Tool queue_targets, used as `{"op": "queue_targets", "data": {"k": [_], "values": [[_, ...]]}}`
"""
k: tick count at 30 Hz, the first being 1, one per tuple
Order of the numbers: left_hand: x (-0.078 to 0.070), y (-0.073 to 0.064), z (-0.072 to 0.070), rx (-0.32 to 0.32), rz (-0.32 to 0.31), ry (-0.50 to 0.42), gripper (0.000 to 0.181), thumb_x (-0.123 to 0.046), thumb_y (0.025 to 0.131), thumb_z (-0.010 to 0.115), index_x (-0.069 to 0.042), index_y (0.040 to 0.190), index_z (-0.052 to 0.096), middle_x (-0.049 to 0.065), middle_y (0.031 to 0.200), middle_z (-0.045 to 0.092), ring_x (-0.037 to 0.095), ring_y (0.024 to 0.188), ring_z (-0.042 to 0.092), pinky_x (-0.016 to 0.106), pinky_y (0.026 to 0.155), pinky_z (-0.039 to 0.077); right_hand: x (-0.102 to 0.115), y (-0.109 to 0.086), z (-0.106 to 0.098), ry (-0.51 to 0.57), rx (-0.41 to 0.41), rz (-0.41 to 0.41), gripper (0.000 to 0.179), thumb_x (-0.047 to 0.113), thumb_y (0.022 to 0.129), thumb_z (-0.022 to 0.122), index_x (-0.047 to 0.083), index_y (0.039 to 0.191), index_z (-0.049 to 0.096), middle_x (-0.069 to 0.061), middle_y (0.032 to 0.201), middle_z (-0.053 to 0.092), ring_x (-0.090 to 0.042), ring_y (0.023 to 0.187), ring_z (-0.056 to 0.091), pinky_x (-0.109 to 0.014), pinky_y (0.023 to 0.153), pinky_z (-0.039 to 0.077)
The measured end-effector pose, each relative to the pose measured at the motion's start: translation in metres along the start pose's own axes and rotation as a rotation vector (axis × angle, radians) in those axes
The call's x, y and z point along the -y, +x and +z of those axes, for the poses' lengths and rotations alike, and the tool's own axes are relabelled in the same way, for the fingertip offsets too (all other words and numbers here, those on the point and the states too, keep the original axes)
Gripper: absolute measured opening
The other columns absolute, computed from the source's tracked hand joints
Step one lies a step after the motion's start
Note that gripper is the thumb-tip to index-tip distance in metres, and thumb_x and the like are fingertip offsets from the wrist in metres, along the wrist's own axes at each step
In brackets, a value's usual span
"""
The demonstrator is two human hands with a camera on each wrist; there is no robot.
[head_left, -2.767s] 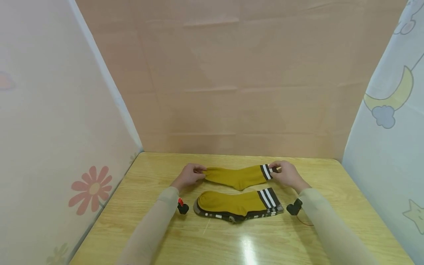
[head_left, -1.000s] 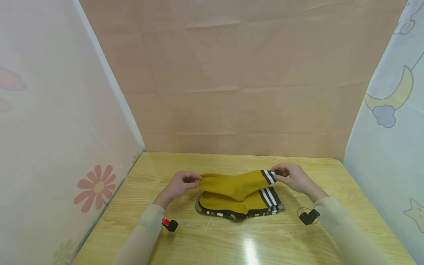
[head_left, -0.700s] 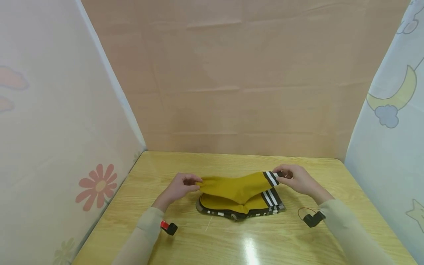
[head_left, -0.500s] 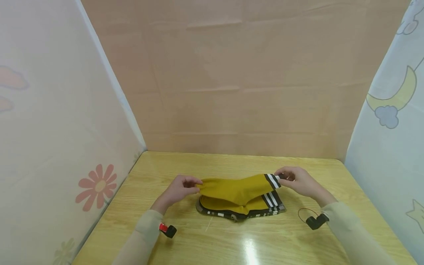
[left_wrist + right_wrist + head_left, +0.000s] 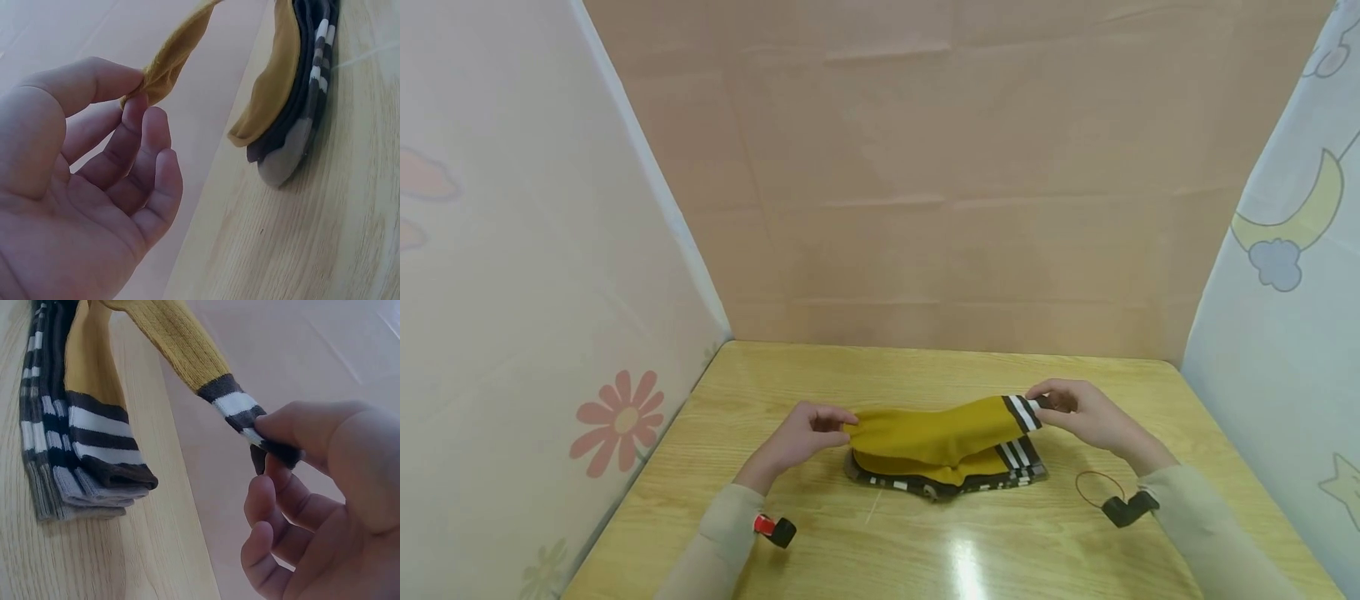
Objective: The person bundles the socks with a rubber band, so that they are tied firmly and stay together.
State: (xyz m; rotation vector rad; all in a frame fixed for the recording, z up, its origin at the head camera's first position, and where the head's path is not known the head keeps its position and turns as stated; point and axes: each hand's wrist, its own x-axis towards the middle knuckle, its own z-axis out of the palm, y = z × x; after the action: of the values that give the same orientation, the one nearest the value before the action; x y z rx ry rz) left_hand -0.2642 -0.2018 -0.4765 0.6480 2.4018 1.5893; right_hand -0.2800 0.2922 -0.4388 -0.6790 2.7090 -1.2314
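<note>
A mustard sock (image 5: 940, 429) with a dark, white-striped cuff is stretched sideways between both hands, raised over a stack of socks. My left hand (image 5: 805, 435) pinches its toe end between thumb and forefinger, and the left wrist view shows this toe (image 5: 169, 62) up close. My right hand (image 5: 1093, 421) pinches the striped cuff (image 5: 240, 412). Beneath lies the stack: another mustard sock (image 5: 94, 369) on top, its cuff facing right, with dark and grey patterned socks (image 5: 300, 125) under it. In the head view the held sock hides much of the stack's upper side.
The stack lies on a wooden table (image 5: 820, 542). A brown-papered wall (image 5: 880, 208) rises behind the table, with pale patterned panels to the left (image 5: 550, 250) and right (image 5: 1285, 350). A small black wrist camera (image 5: 784, 532) hangs beneath the left sleeve, another black camera (image 5: 1123, 510) beneath the right.
The held mustard sock was behind the stack; both hands have lifted it and brought it nearer, so it now overlaps the stack. Lately it has sunk slightly lower in view.
</note>
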Motion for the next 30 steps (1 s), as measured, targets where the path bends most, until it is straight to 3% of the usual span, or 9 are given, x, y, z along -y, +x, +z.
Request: {"op": "queue_targets", "data": {"k": [6, 10, 19, 25, 30], "values": [[-0.003, -0.004, 0.002, 0.006, -0.021, -0.023, 0.029, -0.011, 0.098, 0.074, -0.002, 0.126, 0.076, 0.016, 0.117, 0.072, 0.017, 0.093, 0.06, 0.025, 0.078, 0.053, -0.005, -0.004, 0.0, 0.072, 0.031, -0.004, 0.026, 0.018, 0.104, 0.068, 0.011, 0.129, 0.07, -0.007, 0.106, 0.072, -0.019, 0.089, 0.064, -0.032, 0.076, 0.055], [-0.003, -0.006, 0.002, 0.008, -0.027, -0.035, 0.03, -0.012, 0.098, 0.074, -0.002, 0.126, 0.076, 0.016, 0.119, 0.072, 0.017, 0.095, 0.061, 0.026, 0.079, 0.055, -0.01, -0.005, 0.002, 0.099, 0.045, -0.008, 0.027, 0.018, 0.105, 0.067, 0.01, 0.13, 0.069, -0.009, 0.11, 0.072, -0.023, 0.092, 0.066, -0.035, 0.078, 0.057], [0.001, -0.01, 0.003, 0.022, -0.053, -0.102, 0.03, -0.012, 0.098, 0.075, -0.005, 0.127, 0.076, 0.011, 0.126, 0.072, 0.017, 0.099, 0.064, 0.029, 0.084, 0.058, -0.01, -0.008, 0.001, 0.115, 0.053, 0.015, 0.028, 0.019, 0.105, 0.067, 0.009, 0.131, 0.069, -0.01, 0.106, 0.071, -0.022, 0.089, 0.063, -0.034, 0.074, 0.054], [-0.006, -0.014, 0.001, 0.036, -0.03, -0.132, 0.032, -0.013, 0.098, 0.075, -0.003, 0.128, 0.075, 0.014, 0.128, 0.072, 0.017, 0.1, 0.064, 0.033, 0.086, 0.059, -0.004, -0.012, -0.006, 0.167, 0.054, -0.005, 0.029, 0.017, 0.105, 0.066, 0.008, 0.133, 0.068, -0.012, 0.103, 0.071, -0.026, 0.09, 0.064, -0.033, 0.077, 0.055], [-0.008, -0.016, 0.001, 0.043, -0.013, -0.141, 0.032, -0.013, 0.098, 0.075, -0.001, 0.127, 0.074, 0.016, 0.128, 0.072, 0.015, 0.099, 0.064, 0.03, 0.084, 0.058, -0.005, -0.014, -0.007, 0.215, 0.08, -0.007, 0.029, 0.015, 0.105, 0.066, 0.007, 0.133, 0.067, -0.013, 0.1, 0.07, -0.024, 0.087, 0.063, -0.032, 0.074, 0.054]]}}
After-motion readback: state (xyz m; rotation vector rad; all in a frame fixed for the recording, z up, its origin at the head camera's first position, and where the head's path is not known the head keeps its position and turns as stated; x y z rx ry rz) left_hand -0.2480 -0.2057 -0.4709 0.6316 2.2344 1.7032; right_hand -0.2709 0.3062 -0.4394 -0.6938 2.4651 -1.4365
